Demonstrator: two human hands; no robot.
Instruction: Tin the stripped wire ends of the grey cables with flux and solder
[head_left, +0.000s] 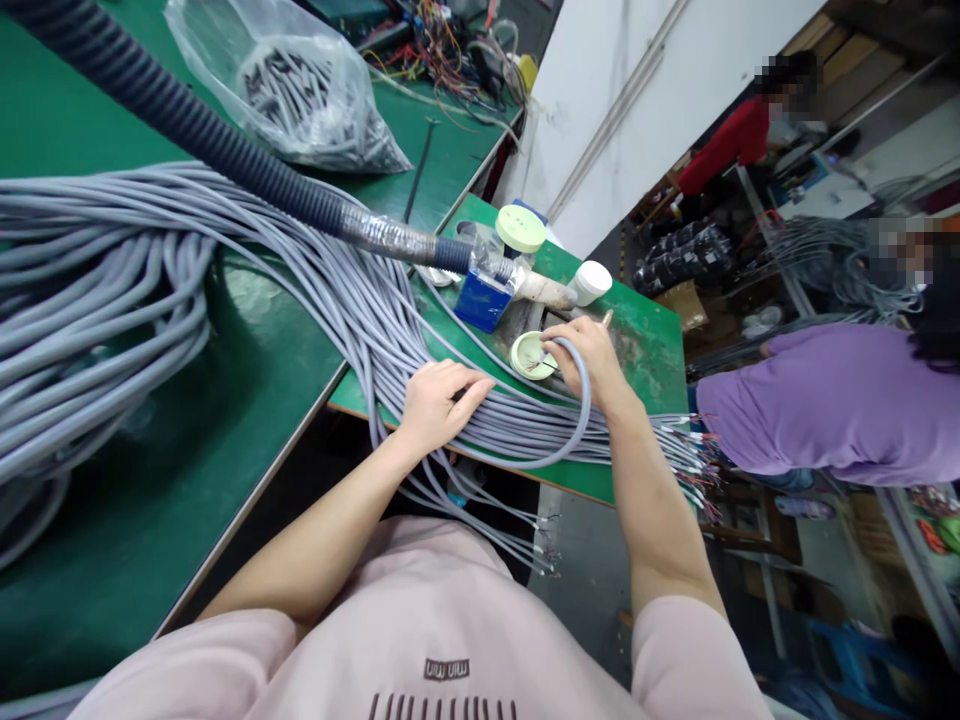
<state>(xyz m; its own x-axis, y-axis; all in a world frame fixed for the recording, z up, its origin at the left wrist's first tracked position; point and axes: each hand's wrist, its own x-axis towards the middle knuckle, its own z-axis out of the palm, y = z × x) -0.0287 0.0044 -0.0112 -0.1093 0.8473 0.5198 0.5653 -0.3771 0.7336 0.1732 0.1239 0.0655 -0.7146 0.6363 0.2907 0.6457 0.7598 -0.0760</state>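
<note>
The two hands are apart, both over the green table (660, 345). The left hand (441, 405) lies palm down across a thick bundle of gray cables (514, 428), its back turned up and its thumb stretched out to the right, away from the fingers. The fingers curl over the far side, and their tips are partly hidden, so I cannot tell whether they grip the bundle or only rest on it. The left forearm slants up from the lower left, with the wrist low and nearly straight.

The right hand (586, 362) is further right and further forward. Its thumb and fingers are pinched on one gray cable (585, 402) near its end, the knuckles facing up and away. The right forearm rises from the lower right, leaning a little inward to the wrist. The held cable bends in a tight loop from the bundle back up to the fingers, and its thin wire ends point down at the pale green cup (531, 356), just beside the fingertips. Whether the wires touch what is inside is too small to tell.

Beyond the cup are a blue box (484, 302) and a white tub (592, 282); the end of a dark ribbed hose (300, 195) lies by the box.
</note>
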